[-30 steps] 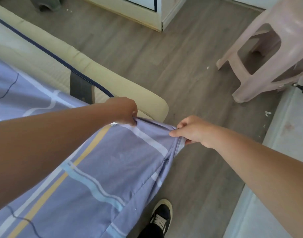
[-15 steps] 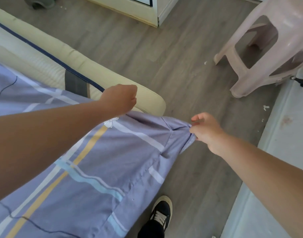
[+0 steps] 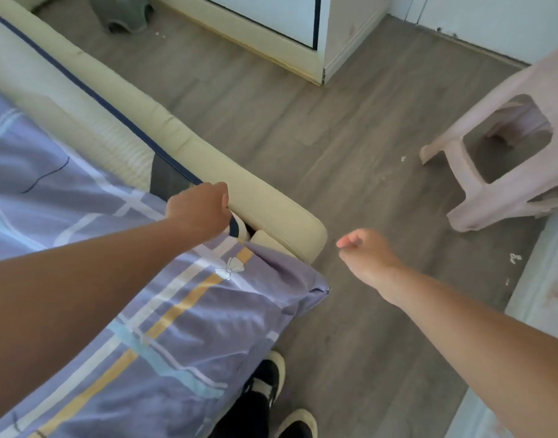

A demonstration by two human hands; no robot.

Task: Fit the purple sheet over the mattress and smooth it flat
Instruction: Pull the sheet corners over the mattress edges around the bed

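Your left hand (image 3: pixel 198 211) is closed in a fist at the corner of the mattress (image 3: pixel 122 150), where its dark blue piping meets the cream padded bed frame (image 3: pixel 271 213). The grip seems to be clamped on the edge there, but the fingers are hidden behind the back of the hand, so I cannot tell if they hold the sheet hem or the mattress edge.

Your right hand (image 3: pixel 364 252) is in the air over the wooden floor (image 3: pixel 334 128), just beside the end of the bed frame. Its fingers are loosely curled and apart, and it holds nothing.

The purple sheet (image 3: pixel 182 311) lies over the near part of the mattress, under your left forearm. It has white, yellow and light blue stripes and a small white bow print (image 3: pixel 229 269). Its corner (image 3: pixel 315 287) hangs over the corner of the bed and looks puffed, with folds. Further up, a strip of bare mattress shows between the sheet and the frame.

Your two black shoes (image 3: pixel 272 379) with pale soles stand on the floor below the sheet corner. A pink plastic stool (image 3: pixel 499 165) stands at the right, well apart from the bed.
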